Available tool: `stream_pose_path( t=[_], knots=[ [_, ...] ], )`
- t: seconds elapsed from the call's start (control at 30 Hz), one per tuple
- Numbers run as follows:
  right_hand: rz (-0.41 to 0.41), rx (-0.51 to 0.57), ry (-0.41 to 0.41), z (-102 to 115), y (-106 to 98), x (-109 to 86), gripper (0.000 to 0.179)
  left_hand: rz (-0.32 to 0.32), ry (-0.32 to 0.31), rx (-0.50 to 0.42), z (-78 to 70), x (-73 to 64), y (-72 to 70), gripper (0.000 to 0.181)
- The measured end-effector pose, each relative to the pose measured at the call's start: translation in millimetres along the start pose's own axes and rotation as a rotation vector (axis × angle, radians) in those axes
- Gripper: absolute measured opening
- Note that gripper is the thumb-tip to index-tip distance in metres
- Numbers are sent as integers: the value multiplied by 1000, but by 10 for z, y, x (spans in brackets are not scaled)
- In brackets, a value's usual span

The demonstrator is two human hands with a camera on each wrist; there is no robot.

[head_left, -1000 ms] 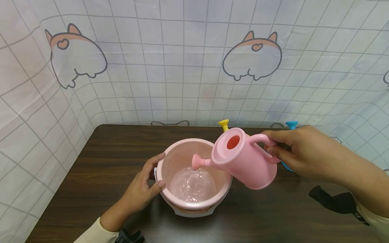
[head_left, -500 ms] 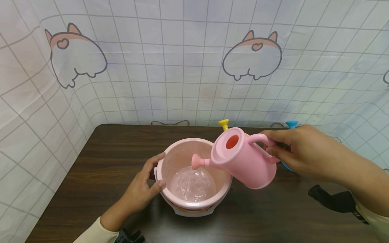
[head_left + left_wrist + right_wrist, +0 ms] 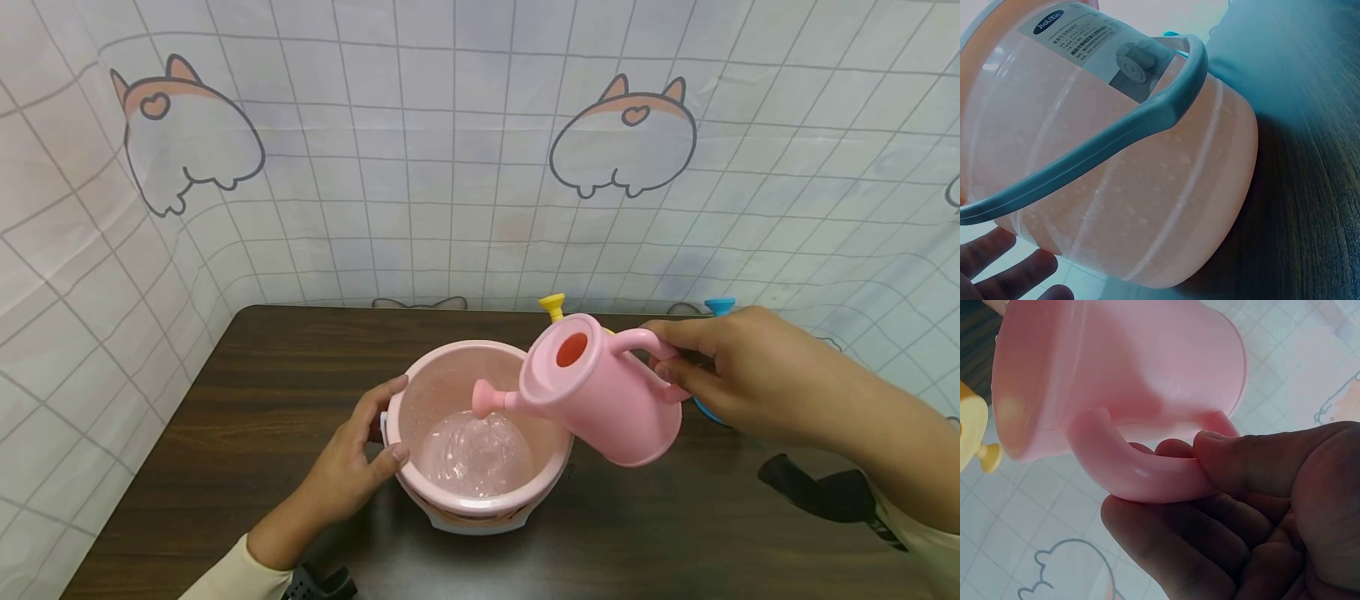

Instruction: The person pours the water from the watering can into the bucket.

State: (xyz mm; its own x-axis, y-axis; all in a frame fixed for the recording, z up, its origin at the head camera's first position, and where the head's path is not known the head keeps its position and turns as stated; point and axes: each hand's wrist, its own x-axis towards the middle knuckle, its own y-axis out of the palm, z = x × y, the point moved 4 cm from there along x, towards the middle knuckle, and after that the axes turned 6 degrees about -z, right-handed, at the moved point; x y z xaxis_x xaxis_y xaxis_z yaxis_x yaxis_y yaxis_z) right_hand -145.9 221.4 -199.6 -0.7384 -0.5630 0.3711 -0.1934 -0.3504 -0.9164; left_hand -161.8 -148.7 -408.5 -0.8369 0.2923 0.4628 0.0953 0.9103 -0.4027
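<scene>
A pink bucket (image 3: pixel 480 505) stands on the table with rippling water (image 3: pixel 476 457) at its bottom. My left hand (image 3: pixel 348 462) holds its left side, thumb and forefinger at the rim. In the left wrist view, the bucket's grey handle (image 3: pixel 1085 156) hangs against its wall, and fingers (image 3: pixel 1019 275) show beside it. My right hand (image 3: pixel 738 371) grips the handle of a pink watering can (image 3: pixel 611 404), thumb and fingers curled round it. The can tilts left, its spout head (image 3: pixel 487 399) over the bucket's opening. Any stream from the spout is too faint to make out.
Behind the pink can, a yellow sprinkler head (image 3: pixel 552 305) pokes up. A blue one (image 3: pixel 720 307) stands behind my right hand, its body mostly hidden. A gridded cloth (image 3: pixel 450 167) lines the back and sides of the dark wooden table (image 3: pixel 247 400).
The pink watering can has tipped very slightly further left. The ripples in the bucket have shifted. My left hand and the bucket stay in place.
</scene>
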Motion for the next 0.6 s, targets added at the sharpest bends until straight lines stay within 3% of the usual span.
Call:
stream_pose_path(
  t=[0.6],
  knots=[
    [30, 16, 38, 18, 2, 22, 27, 3, -17, 12, -10, -4, 1, 68]
  ],
)
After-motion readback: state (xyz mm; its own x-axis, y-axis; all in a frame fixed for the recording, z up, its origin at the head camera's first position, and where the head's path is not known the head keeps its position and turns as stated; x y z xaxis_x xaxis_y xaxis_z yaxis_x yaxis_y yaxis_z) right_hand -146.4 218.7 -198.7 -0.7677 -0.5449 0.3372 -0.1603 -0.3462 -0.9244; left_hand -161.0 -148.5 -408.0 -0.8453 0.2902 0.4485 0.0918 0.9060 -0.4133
